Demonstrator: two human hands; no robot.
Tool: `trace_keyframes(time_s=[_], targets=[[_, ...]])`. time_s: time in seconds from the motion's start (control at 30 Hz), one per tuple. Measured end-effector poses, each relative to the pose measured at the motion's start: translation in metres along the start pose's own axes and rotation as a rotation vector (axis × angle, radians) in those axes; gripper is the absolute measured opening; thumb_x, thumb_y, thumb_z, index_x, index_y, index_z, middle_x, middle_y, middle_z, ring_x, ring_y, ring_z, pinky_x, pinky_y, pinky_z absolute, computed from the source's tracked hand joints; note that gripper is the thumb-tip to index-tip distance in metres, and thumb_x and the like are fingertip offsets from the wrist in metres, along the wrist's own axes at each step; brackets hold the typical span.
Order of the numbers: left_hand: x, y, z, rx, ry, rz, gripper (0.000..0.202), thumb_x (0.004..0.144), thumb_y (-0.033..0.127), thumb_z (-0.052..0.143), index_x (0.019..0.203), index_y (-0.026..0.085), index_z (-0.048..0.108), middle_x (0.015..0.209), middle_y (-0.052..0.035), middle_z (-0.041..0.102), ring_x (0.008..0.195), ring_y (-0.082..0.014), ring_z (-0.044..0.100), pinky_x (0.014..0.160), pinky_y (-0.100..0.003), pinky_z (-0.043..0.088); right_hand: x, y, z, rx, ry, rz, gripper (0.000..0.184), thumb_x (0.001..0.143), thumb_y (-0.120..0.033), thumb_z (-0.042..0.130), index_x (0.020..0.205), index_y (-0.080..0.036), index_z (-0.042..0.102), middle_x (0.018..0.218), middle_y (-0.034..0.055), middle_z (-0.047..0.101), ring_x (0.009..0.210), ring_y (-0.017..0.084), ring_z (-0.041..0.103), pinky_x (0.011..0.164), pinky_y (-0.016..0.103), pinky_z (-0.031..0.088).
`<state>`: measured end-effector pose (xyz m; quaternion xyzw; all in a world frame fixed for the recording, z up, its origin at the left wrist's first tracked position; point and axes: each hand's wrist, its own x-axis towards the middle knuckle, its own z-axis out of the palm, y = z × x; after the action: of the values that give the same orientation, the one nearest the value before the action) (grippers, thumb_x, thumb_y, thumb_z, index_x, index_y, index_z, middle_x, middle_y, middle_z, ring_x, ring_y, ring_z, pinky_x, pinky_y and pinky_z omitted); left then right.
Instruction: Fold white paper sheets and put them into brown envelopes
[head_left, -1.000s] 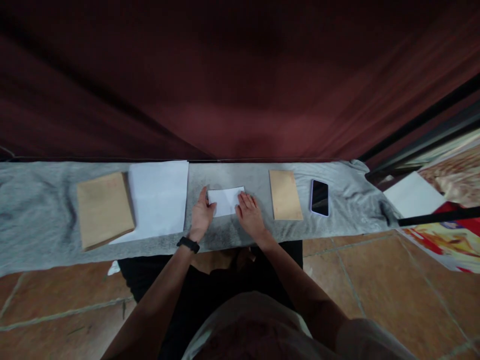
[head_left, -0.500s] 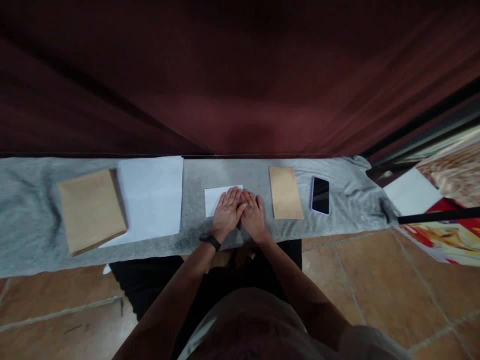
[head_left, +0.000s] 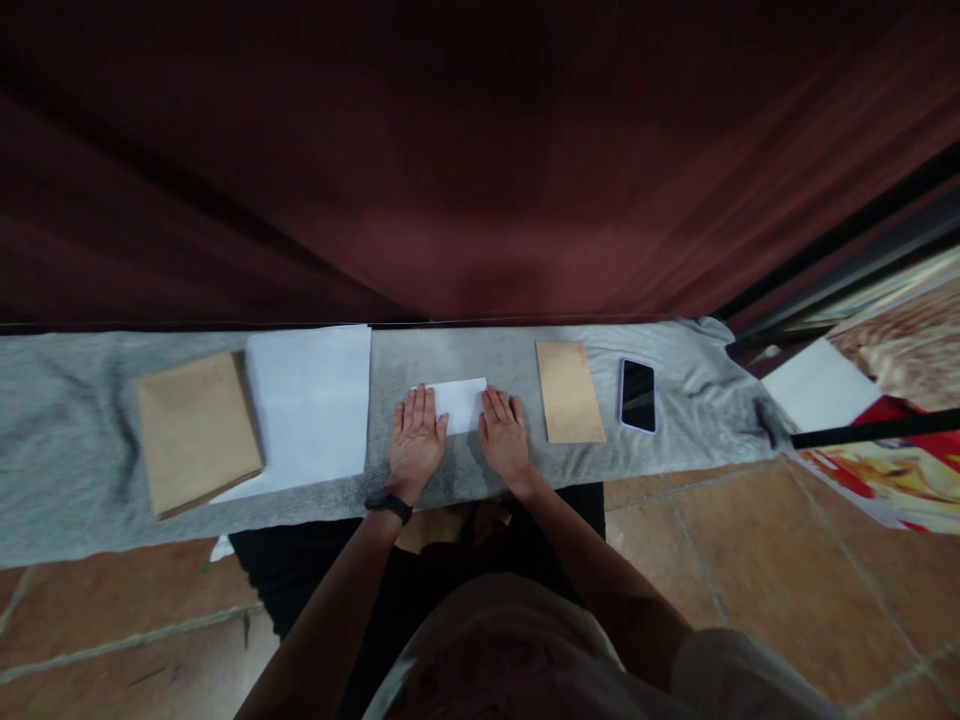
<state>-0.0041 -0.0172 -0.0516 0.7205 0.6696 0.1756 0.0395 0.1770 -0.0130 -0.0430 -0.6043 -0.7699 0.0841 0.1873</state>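
A small folded white sheet of paper [head_left: 460,405] lies on the grey cloth in front of me. My left hand [head_left: 417,438], with a black band on its wrist, rests flat over the paper's left end, fingers stretched out. On the right end of the paper lies my right hand [head_left: 503,432], also flat with its fingers extended. The paper's middle shows between the two hands, and its ends are partly hidden under them. Just right of my right hand is a single brown envelope [head_left: 570,392].
A stack of brown envelopes [head_left: 199,432] overlaps larger white paper sheets [head_left: 311,400] at the left. A phone [head_left: 638,396] in a pale purple case lies at the right. The grey cloth [head_left: 690,400] covers a narrow surface below a dark red curtain [head_left: 480,250]. Printed packaging [head_left: 885,480] stands far right.
My left hand has slid left across the paper, away from my right hand, uncovering its middle. My right hand has stayed nearly in place. The view has shifted slightly.
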Motion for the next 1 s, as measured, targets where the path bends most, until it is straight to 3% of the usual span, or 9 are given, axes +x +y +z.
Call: trace_keyframes(time_s=[0.17, 0.33, 0.43, 0.57, 0.67, 0.77, 1.0], targets=[[-0.001, 0.0, 0.001, 0.001, -0.001, -0.005, 0.064, 0.107, 0.039, 0.028, 0.161, 0.006, 0.032, 0.168, -0.0178, 0.032, 0.159, -0.0276, 0.023, 0.13, -0.051, 0.018, 0.012, -0.008, 0.001, 0.005, -0.034, -0.094, 0.05, 0.109, -0.027, 0.036, 0.155, -0.011, 0.047, 0.163, 0.0123, 0.044, 0.152, 0.025, 0.038, 0.13, 0.048, 0.02], [-0.001, -0.001, 0.0, -0.001, -0.003, -0.007, 0.064, 0.106, 0.039, 0.028, 0.162, 0.008, 0.031, 0.167, -0.0176, 0.034, 0.159, -0.0275, 0.023, 0.13, -0.052, 0.019, 0.016, -0.004, 0.001, 0.007, -0.026, -0.03, 0.05, 0.109, -0.03, 0.039, 0.155, -0.01, 0.046, 0.161, 0.0146, 0.046, 0.151, 0.026, 0.041, 0.128, 0.052, 0.022], [0.0, 0.001, -0.004, -0.008, -0.008, -0.016, 0.064, 0.106, 0.04, 0.028, 0.161, 0.008, 0.034, 0.167, -0.0184, 0.035, 0.159, -0.0289, 0.024, 0.13, -0.056, 0.017, 0.01, 0.005, -0.001, 0.053, -0.016, -0.029, 0.046, 0.109, -0.026, 0.038, 0.151, -0.012, 0.052, 0.158, 0.0124, 0.051, 0.149, 0.022, 0.043, 0.128, 0.047, 0.024], [0.009, 0.02, -0.008, -0.03, -0.005, 0.019, 0.062, 0.106, 0.039, 0.027, 0.159, 0.009, 0.038, 0.166, -0.0178, 0.036, 0.159, -0.0296, 0.023, 0.13, -0.059, 0.016, 0.002, 0.014, -0.003, 0.137, 0.001, -0.041, 0.047, 0.104, -0.014, 0.038, 0.147, -0.018, 0.057, 0.153, 0.0086, 0.058, 0.144, 0.017, 0.049, 0.127, 0.041, 0.029], [0.02, 0.043, -0.003, -0.07, -0.105, 0.176, 0.059, 0.105, 0.034, 0.027, 0.158, 0.012, 0.041, 0.165, -0.0124, 0.041, 0.158, -0.0246, 0.027, 0.131, -0.051, 0.02, 0.0, 0.015, -0.003, 0.175, 0.011, -0.024, 0.052, 0.1, -0.009, 0.04, 0.148, -0.019, 0.056, 0.149, 0.0084, 0.061, 0.141, 0.018, 0.051, 0.126, 0.042, 0.031], [0.028, 0.055, 0.005, -0.069, -0.181, 0.246, 0.058, 0.105, 0.031, 0.025, 0.157, 0.012, 0.043, 0.164, -0.0108, 0.043, 0.157, -0.0244, 0.029, 0.13, -0.051, 0.021, 0.002, 0.014, -0.002, 0.157, 0.002, -0.018, 0.052, 0.098, -0.009, 0.042, 0.148, -0.017, 0.055, 0.149, 0.0097, 0.061, 0.141, 0.018, 0.051, 0.126, 0.041, 0.03], [0.025, 0.029, 0.008, -0.003, -0.097, 0.196, 0.061, 0.106, 0.04, 0.026, 0.16, 0.014, 0.039, 0.166, -0.0118, 0.039, 0.159, -0.0264, 0.026, 0.13, -0.051, 0.02, 0.0, 0.014, -0.003, 0.12, -0.004, -0.052, 0.048, 0.098, -0.009, 0.046, 0.145, -0.013, 0.056, 0.151, 0.0108, 0.059, 0.143, 0.018, 0.049, 0.128, 0.039, 0.029]])
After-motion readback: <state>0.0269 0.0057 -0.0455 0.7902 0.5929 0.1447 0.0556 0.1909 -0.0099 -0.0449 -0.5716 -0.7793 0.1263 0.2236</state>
